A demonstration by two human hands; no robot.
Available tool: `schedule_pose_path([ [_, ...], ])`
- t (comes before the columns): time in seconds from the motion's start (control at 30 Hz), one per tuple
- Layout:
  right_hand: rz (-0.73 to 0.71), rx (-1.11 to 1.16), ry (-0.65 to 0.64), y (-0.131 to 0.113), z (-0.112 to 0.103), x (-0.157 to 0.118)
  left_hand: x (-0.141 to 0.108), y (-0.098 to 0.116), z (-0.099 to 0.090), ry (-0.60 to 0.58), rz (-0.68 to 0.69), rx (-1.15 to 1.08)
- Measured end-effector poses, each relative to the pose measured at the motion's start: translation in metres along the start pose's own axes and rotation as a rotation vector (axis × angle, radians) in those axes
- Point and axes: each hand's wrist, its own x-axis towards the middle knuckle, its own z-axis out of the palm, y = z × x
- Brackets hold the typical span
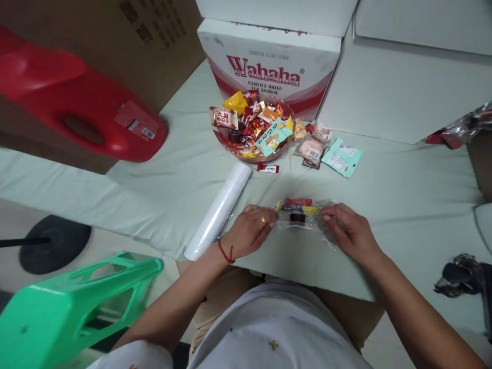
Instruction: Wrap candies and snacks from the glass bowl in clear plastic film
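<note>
A clear plastic bag [298,223] with several wrapped sweets inside lies between my hands near the table's front edge. My left hand [253,228], with a ring and a red string bracelet, pinches the bag's left end. The right end is gripped between the thumb and fingers of my right hand [348,230]. Inside show a red packet [299,202], a yellow and blue one, and a dark brown piece [297,218]. Left of the bag lies a white plastic roll [219,211]. A glass bowl [246,156] heaped with wrapped sweets stands farther back.
Loose snacks, including a mint-green packet [342,157], lie right of the bowl. One small red-and-white sweet [268,168] is in front of it. Behind stands a Wahaha box [269,66]. A red jug [142,130] is at left, a green stool [46,307] below, and keys [457,277] at right.
</note>
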Motion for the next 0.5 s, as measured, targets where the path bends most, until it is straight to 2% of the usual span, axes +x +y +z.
schedule_pose_path([
  [0.07, 0.052, 0.007, 0.031, 0.002, 0.0, 0.007, 0.001, 0.001, 0.001, 0.023, -0.022, -0.001],
  [0.13, 0.013, -0.008, 0.002, -0.001, -0.001, 0.006, 0.002, 0.002, 0.003, 0.008, 0.005, 0.059],
  [0.23, -0.095, -0.151, -0.125, -0.012, 0.002, -0.011, 0.0, 0.001, 0.007, -0.02, 0.066, 0.173],
  [0.3, -0.095, -0.299, -0.169, -0.017, 0.008, -0.029, 0.0, -0.001, 0.011, -0.013, 0.078, 0.198],
  [0.4, -0.081, -0.399, -0.098, -0.018, 0.016, -0.05, 0.002, -0.002, 0.014, 0.047, 0.033, 0.147],
  [0.5, -0.139, -0.283, 0.016, -0.012, 0.015, -0.049, 0.005, -0.001, 0.016, 0.104, -0.022, 0.086],
])
